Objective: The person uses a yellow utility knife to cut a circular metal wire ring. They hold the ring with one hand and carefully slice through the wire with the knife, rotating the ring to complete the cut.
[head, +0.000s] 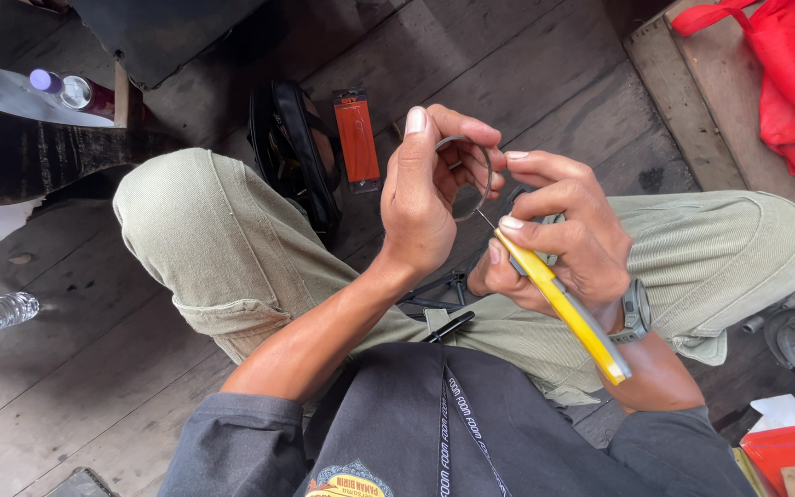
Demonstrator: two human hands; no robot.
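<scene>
Between both hands, thin grey ring [473, 175], yellow-handled tool [563, 304] touching it.

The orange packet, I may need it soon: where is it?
Orange packet lies on the wooden floor, upper centre, between the black bag and the left hand.

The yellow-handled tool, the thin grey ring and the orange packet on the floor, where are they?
Yellow-handled tool [565, 308]: head view, middle of its yellow handle, in the right hand.
Thin grey ring [487, 175]: head view, its right edge, in the left hand's fingers.
Flat orange packet [358, 140]: head view, its centre, on the wooden floor.
</scene>
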